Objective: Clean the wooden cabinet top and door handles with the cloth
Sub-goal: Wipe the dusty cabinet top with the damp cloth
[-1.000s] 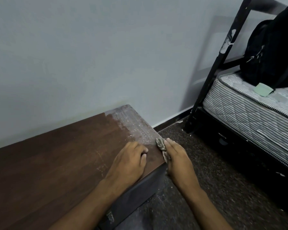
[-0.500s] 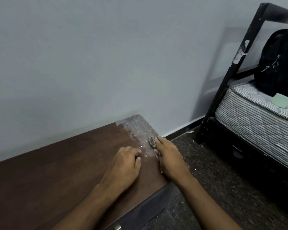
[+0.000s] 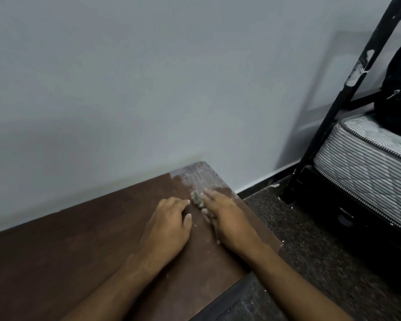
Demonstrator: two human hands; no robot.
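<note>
The dark brown wooden cabinet top (image 3: 67, 246) runs along the wall. Its far right corner carries a grey dusty patch (image 3: 199, 176). My right hand (image 3: 227, 218) lies flat on the top near the right edge, pressing a small bunched grey-green cloth (image 3: 198, 201) that sticks out under its fingers just below the dusty patch. My left hand (image 3: 169, 225) rests palm down on the wood beside it, fingers slightly curled, holding nothing. The door handles are out of view.
A grey wall (image 3: 148, 89) rises right behind the cabinet. Dark speckled floor (image 3: 310, 246) lies to the right. A black bed frame post (image 3: 347, 89) stands there with a striped mattress (image 3: 361, 158) and a black backpack (image 3: 398, 89) on it.
My right hand has moved with the cloth from the cabinet's right edge onto the top and farther toward the dusty corner. The left hand has stayed flat on the wood.
</note>
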